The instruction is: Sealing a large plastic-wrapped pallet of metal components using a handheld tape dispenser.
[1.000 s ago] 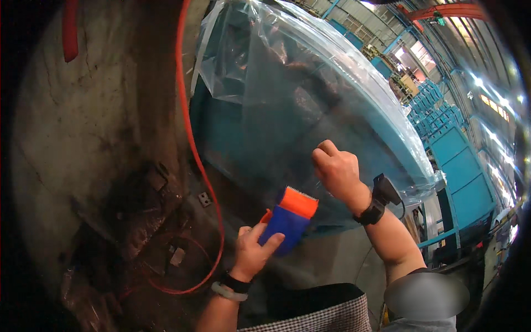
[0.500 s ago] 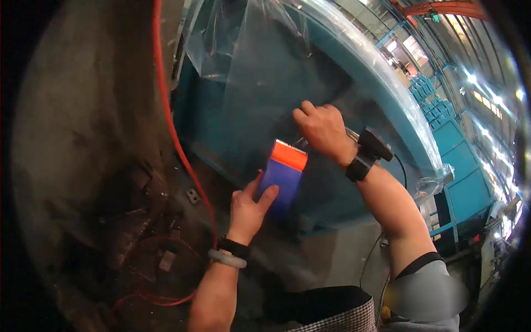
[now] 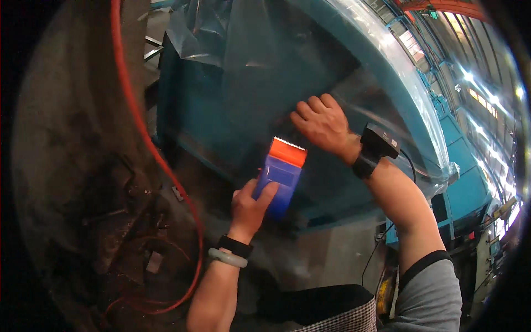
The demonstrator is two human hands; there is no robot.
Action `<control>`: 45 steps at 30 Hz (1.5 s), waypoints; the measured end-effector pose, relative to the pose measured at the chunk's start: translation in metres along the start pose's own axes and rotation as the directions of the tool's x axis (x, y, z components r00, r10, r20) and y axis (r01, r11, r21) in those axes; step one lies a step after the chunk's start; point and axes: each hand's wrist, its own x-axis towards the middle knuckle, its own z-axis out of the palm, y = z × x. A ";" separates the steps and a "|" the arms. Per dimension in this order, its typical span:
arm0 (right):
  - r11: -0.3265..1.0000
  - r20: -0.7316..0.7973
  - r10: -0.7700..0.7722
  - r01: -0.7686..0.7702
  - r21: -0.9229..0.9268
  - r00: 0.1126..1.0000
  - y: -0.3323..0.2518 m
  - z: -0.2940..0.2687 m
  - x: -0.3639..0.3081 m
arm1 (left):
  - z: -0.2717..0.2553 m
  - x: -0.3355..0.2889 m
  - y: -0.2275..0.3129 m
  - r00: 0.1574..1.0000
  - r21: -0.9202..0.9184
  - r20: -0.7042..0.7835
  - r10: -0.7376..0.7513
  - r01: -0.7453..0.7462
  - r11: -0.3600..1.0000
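In my left hand point(image 3: 250, 209) is a flat blue-and-orange tool point(image 3: 282, 180) with a pale, finely toothed upper edge; its exact kind is unclear. My thumb lies across its blue body while the other fingers are behind it. Just beyond and to the right, my right hand point(image 3: 323, 123) is closed, knuckles up, over a large blue-green panel point(image 3: 260, 105). Its fingertips are hidden, so anything inside them cannot be made out. Clear plastic sheeting point(image 3: 204, 33) drapes over the panel's far and right sides.
A red hose point(image 3: 145, 130) curves down the left side. Below it are a small metal block point(image 3: 154, 262) and dark scrap pieces. A black device point(image 3: 381, 141) with a cable is strapped to my right wrist. Blue metal frames point(image 3: 462, 157) stand at the right.
The view has shifted, so the hose and panel sit further left. My right hand has turned, showing more of its back. The blue-and-orange tool stays in my left hand.
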 end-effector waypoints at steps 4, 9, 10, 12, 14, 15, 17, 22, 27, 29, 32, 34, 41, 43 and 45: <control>0.997 0.071 0.042 -0.037 -0.074 0.997 -0.007 -0.001 0.002 | 0.002 0.006 -0.007 0.996 -0.172 0.039 -0.083 0.088 0.981; 0.996 0.044 0.024 -0.020 -0.087 0.999 0.000 -0.005 0.005 | -0.005 0.006 -0.013 0.999 -0.112 0.033 -0.041 0.044 0.993; 0.997 0.072 0.029 -0.024 -0.071 0.997 0.000 -0.007 0.004 | -0.010 0.005 -0.018 1.000 -0.016 0.010 0.007 -0.007 1.000; 0.999 0.121 0.035 -0.030 -0.040 0.992 0.000 -0.010 0.004 | -0.015 -0.008 -0.034 1.000 0.153 0.004 -0.022 0.021 0.988; 0.998 0.124 0.034 -0.027 -0.060 0.992 0.001 -0.010 -0.002 | -0.022 -0.024 -0.058 0.998 0.265 0.012 -0.067 0.061 0.962; 0.998 0.121 0.032 -0.024 -0.065 0.992 0.000 -0.009 -0.002 | -0.029 -0.032 -0.072 0.995 0.296 0.017 -0.094 0.085 0.951; 0.998 0.154 0.040 -0.031 -0.060 0.987 -0.002 -0.012 -0.002 | -0.044 -0.047 -0.095 0.978 0.345 0.021 -0.206 0.186 0.920; 0.999 0.164 0.034 -0.029 -0.027 0.986 -0.002 -0.007 -0.008 | -0.051 -0.031 -0.098 0.916 0.394 -0.005 -0.402 0.371 0.841; 1.000 0.085 0.010 -0.011 0.006 0.996 0.000 -0.003 -0.004 | -0.029 -0.005 -0.133 0.985 0.782 0.096 0.141 -0.162 0.602; 0.998 0.100 0.004 -0.010 0.062 0.995 -0.003 -0.001 -0.009 | -0.018 0.001 -0.130 0.999 0.679 -0.036 -0.037 0.051 0.732; 0.996 0.093 0.008 -0.017 0.091 0.996 -0.009 0.003 -0.013 | -0.013 -0.001 -0.121 0.981 0.727 -0.137 -0.135 0.192 0.660; 0.996 0.069 0.009 -0.015 0.091 0.998 -0.011 0.004 -0.018 | -0.010 -0.001 -0.103 0.958 0.631 -0.207 -0.199 0.286 0.721; 0.962 -0.008 0.073 -0.068 0.265 0.997 -0.017 0.000 -0.019 | -0.016 -0.003 -0.064 0.971 0.693 -0.180 -0.155 0.237 0.681; 0.894 0.052 0.127 -0.137 0.427 0.991 -0.032 -0.011 -0.018 | -0.019 0.006 -0.058 0.941 0.685 -0.230 -0.249 0.338 0.645; 0.770 0.198 0.145 -0.236 0.593 0.970 -0.057 -0.028 -0.017 | -0.024 0.010 -0.054 0.908 0.662 -0.259 -0.328 0.414 0.625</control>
